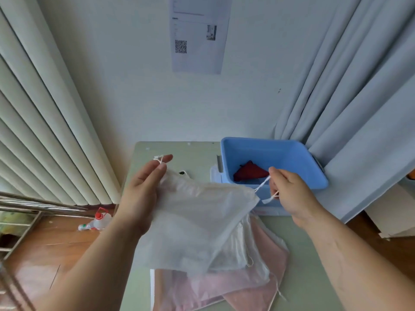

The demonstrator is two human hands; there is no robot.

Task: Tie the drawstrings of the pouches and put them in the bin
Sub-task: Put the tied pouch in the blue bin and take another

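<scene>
A white drawstring pouch (195, 223) hangs in the air above the table, stretched between both hands. My left hand (143, 189) pinches the left drawstring (159, 160) at the pouch's upper left corner. My right hand (289, 194) grips the right drawstring (263, 187) at the pouch's upper right corner. A blue bin (298, 153) stands at the back right of the table, with a dark red pouch (250, 171) lying inside it. Under the held pouch lie another white pouch (244, 261) and pink pouches (224, 288) in a pile.
The pale green table (314, 277) stands against a white wall. The bin rests on a light blue lid (215, 176). Curtains hang at left and right. On the wooden floor to the left lie a plastic bottle (96, 222) and a metal rack (27, 212).
</scene>
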